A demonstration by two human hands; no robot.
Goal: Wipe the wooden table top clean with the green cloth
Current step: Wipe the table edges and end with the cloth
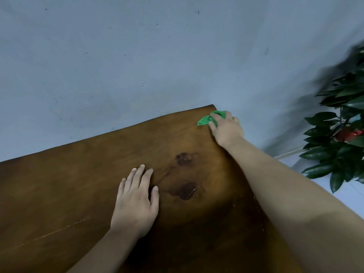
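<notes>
The wooden table top (78, 184) fills the lower part of the head view, brown with two dark knots near its middle. My right hand (226, 129) reaches to the far right corner and presses the green cloth (206, 119) onto the wood there. Most of the cloth is hidden under the hand; a bunched end sticks out to the left of the fingers. My left hand (136, 200) lies flat on the table near the middle, fingers straight and slightly spread, holding nothing.
A grey-blue wall (137, 56) rises right behind the table's far edge. A potted plant with dark green leaves (340, 138) stands on the floor to the right of the table, close to the far right corner.
</notes>
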